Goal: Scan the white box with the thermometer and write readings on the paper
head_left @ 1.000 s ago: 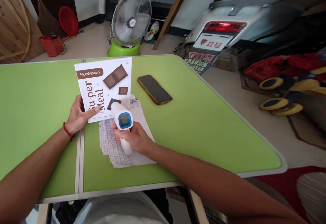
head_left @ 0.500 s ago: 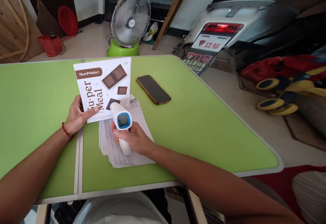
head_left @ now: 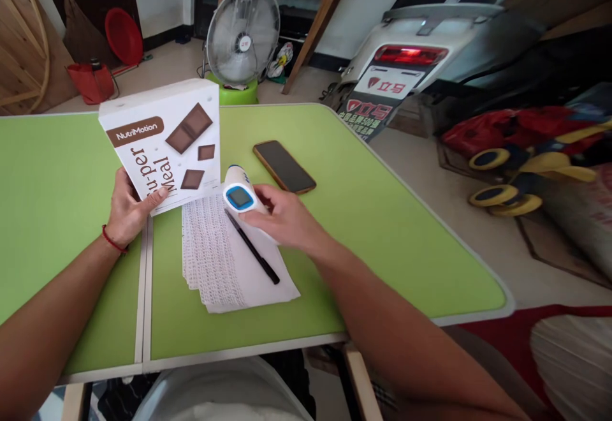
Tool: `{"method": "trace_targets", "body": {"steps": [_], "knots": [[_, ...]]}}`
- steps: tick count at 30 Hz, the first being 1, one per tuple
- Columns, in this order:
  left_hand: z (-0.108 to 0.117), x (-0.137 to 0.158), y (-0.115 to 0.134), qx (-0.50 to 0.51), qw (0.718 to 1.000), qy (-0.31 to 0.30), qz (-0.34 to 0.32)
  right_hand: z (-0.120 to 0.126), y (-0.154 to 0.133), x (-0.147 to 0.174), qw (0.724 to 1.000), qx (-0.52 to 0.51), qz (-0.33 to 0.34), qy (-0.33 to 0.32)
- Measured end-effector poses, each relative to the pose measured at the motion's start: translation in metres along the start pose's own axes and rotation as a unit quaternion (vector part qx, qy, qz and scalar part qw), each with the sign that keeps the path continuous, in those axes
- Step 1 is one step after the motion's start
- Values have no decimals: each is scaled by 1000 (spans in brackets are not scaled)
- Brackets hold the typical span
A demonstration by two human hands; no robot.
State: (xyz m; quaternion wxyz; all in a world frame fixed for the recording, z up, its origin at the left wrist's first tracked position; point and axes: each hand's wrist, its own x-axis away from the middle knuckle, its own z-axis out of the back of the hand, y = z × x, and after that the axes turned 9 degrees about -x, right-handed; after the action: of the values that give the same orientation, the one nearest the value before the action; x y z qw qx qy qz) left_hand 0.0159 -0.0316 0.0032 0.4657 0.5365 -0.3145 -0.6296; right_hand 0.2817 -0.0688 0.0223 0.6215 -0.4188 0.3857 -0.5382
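Note:
My left hand (head_left: 128,210) is closed on the lower left corner of a white box (head_left: 165,105) printed with chocolate pieces, its thumb across the front. The box is raised and tilted, its top side showing. In my right hand (head_left: 282,215) is a white infrared thermometer (head_left: 238,182) with a blue-rimmed screen facing me; my fingers wrap its handle, which is mostly hidden. Below both hands lies a stack of handwritten paper sheets (head_left: 215,255). A black pen (head_left: 252,247) rests slantwise on the sheets. Just beyond my right hand a smartphone (head_left: 284,166) lies flat.
The green folding table (head_left: 392,249) has a pale rim and a seam left of the papers. Behind it stand a fan (head_left: 243,35) on a green stool and a white scooter (head_left: 368,57). A toy with yellow wheels (head_left: 507,198) is at the right.
The box has moved left and toward me, tipping so its top shows. The thermometer has shifted right and up, away from the box and turned. The pen on the papers has come into view.

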Motion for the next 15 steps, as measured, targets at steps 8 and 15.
{"method": "trace_targets", "body": {"steps": [8,15], "knots": [[6,-8,-4,-8,999,-35,-6,14,25,-18,944,326,-30,30],[8,-12,-10,28,998,-58,-12,13,26,-14,931,362,9,50]]}}
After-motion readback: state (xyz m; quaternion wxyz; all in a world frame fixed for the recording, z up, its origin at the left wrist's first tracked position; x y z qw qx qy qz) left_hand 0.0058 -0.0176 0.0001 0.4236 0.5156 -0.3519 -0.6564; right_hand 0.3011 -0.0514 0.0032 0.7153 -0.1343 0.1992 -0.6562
